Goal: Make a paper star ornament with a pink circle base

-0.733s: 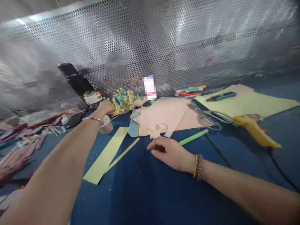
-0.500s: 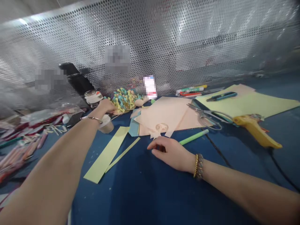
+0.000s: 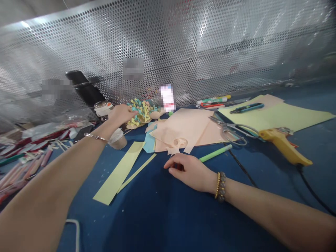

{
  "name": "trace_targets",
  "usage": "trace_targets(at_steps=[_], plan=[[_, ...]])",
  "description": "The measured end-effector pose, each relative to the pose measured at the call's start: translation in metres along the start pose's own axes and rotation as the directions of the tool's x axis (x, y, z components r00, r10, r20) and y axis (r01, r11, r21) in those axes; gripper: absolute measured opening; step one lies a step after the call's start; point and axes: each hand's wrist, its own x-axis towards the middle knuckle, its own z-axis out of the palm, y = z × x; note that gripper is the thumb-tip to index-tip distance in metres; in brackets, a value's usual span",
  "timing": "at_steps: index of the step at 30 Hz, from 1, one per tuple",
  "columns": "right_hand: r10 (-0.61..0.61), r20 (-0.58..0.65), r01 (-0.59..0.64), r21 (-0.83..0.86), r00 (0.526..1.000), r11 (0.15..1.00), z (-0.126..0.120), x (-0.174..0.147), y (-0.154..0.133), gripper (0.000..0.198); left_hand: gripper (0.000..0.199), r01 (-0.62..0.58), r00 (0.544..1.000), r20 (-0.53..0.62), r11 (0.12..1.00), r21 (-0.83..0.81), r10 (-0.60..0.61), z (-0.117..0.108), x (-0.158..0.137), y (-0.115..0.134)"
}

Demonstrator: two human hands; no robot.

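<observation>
My left hand (image 3: 122, 114) reaches out to the left edge of a heap of small yellow, blue and peach folded paper pieces (image 3: 143, 111). Its fingers are closed together at the tips, beside a bit of blue; what they hold, if anything, I cannot make out. My right hand (image 3: 190, 172) rests on the blue table with fingers loosely bent, thumb apart and nothing in it. Just beyond it are a peach paper cut-out scrap (image 3: 177, 144) and a stack of peach sheets (image 3: 183, 122). A green pen (image 3: 216, 153) lies behind the right hand.
Yellow paper strips (image 3: 120, 173) lie between my arms. A paper cup (image 3: 118, 139) stands under the left wrist. Scissors (image 3: 233, 131), a yellow glue gun (image 3: 287, 143) with cord and a utility knife (image 3: 246, 108) lie rightward. A lit phone (image 3: 167, 98) leans against the perforated metal panel (image 3: 168, 42).
My left hand has risen slightly and its fingertips have shifted up and right along the heap's edge. The right hand has stayed in place.
</observation>
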Motion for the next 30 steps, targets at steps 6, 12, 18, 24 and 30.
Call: trace_targets(at_steps=[6,12,18,24,30], plan=[[-0.163,0.021,0.164,-0.074,0.986,0.984,0.001,-0.003,-0.003,0.018,0.041,-0.443,0.87,0.159,0.881,-0.165,0.468,0.04,-0.068,0.07],[-0.354,0.051,0.357,-0.096,0.934,0.929,0.001,-0.011,-0.005,0.018,0.041,-0.597,0.724,0.215,0.751,-0.282,0.656,0.085,-0.1,0.084],[-0.384,-0.035,0.381,-0.06,0.923,0.922,-0.001,-0.011,-0.005,0.016,0.016,-0.436,0.86,0.086,0.811,-0.391,0.504,0.085,-0.109,0.071],[-0.162,-0.278,0.17,0.006,0.947,0.985,-0.015,-0.001,0.003,0.025,0.018,-0.146,0.962,0.069,0.713,-0.686,0.263,0.076,-0.142,0.076],[-0.059,-0.198,0.084,0.122,0.978,0.989,-0.019,0.001,0.005,0.021,0.026,0.096,0.966,0.192,0.451,-0.887,0.173,0.093,-0.16,0.077]])
